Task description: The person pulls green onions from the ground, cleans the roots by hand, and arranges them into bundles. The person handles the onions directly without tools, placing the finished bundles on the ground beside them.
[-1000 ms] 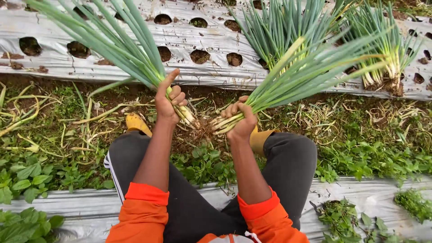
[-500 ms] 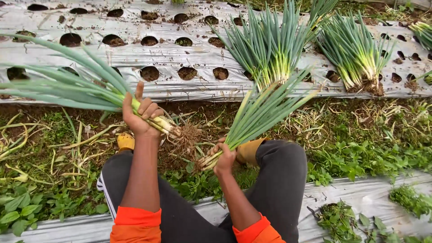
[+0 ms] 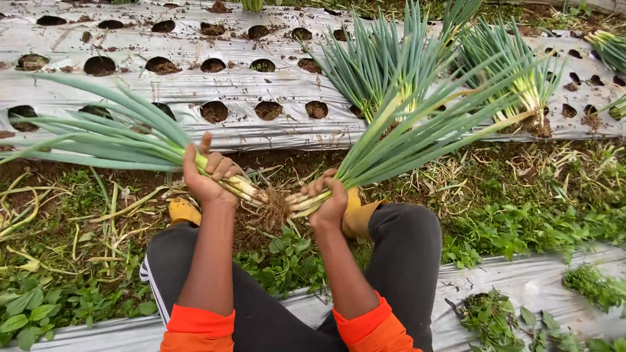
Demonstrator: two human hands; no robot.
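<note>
1. Silver plastic mulch sheet with round planting holes (image 3: 261, 85) runs across the top of the view; most holes on its left part show bare soil, while clumps of green spring onions still rooted in the sheet (image 3: 385, 65) stand right of centre and further right.
2. A strip of weedy ground with discarded stalks (image 3: 78, 221) lies between that sheet and the person's knees; dark trousers and yellow boots (image 3: 186, 212) are visible below the hands.
3. Left bunch of long green spring onions with pale stems (image 3: 111, 140): long axis near horizontal, leaves fan out left, muddy roots point right toward centre.
4. Right bunch of long green spring onions with pale stems (image 3: 424, 130): axis slants up and right, leaves pass in front of the rooted clumps, roots point down-left.
5. Key relation: the two root ends (image 3: 277, 208) meet between the hands, touching or just about touching; can't tell which. The axes form a shallow V, leaf ends well apart.
6. Left hand (image 3: 207, 173): fingers wrapped shut around the left bunch's pale stems, just behind the roots, thumb up.
7. Right hand (image 3: 329, 199): fingers closed around the right bunch's stem base, equally near the root junction.
</note>
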